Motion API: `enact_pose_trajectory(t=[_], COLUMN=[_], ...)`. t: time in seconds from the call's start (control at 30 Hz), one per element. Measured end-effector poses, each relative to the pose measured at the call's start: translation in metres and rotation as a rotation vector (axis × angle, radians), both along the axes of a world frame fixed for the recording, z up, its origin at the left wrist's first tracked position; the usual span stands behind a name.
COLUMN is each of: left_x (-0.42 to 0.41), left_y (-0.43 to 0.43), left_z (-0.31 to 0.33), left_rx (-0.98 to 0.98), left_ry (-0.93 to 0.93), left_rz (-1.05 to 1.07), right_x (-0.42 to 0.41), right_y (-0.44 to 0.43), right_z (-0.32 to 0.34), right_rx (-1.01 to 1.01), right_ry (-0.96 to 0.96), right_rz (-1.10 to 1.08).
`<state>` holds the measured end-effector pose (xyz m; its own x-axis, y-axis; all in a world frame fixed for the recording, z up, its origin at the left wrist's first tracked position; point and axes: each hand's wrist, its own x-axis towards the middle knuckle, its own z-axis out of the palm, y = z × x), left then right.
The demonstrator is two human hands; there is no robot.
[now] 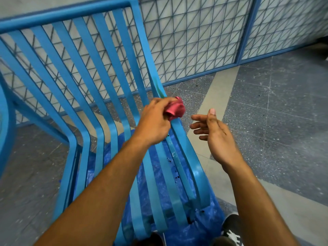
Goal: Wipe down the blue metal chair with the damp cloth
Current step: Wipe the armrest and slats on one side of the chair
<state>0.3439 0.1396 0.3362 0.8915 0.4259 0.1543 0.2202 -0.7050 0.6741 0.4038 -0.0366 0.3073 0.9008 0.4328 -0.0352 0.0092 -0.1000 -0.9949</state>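
Note:
The blue metal chair (99, 96) with long slats fills the left and centre of the head view. My left hand (154, 123) grips a bunched red cloth (175, 109) and presses it on the chair's right outer slat, where the back bends into the seat. A greenish smear shows on that slat just above the cloth. My right hand (216, 135) hovers to the right of the chair, palm up, fingers spread, holding nothing. Dark specks dot the right seat slats near the front.
A blue plastic sheet (209, 222) lies on the floor under the chair. A blue-framed wire mesh fence (195, 38) runs behind it. A second blue chair's edge (5, 125) is at far left. Grey speckled floor (276, 110) spreads right. My black shoe (230, 229) is at the bottom.

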Motion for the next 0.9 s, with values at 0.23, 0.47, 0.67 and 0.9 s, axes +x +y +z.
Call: enact_pose_trajectory(t=[0.23, 0.47, 0.67, 0.9], left_x=[-0.036, -0.081, -0.088, -0.088], left_y=[-0.031, -0.032, -0.022, -0.075], left_z=[-0.010, -0.030, -0.029, -0.033], left_rx=[0.155, -0.136, -0.241, 0.112], left_ry=[-0.047, -0.196, -0.231, -0.273], left_rz=[-0.120, -0.030, 0.175, -0.045], right_x=[0.002, 0.001, -0.001, -0.002], right_y=[-0.002, -0.004, -0.002, 0.004], right_z=[0.000, -0.001, 0.000, -0.001], right_rx=[-0.006, -0.001, -0.019, 0.018], right_ry=[-0.007, 0.000, 0.000, 0.025], right_rz=[0.007, 0.009, 0.033, 0.041])
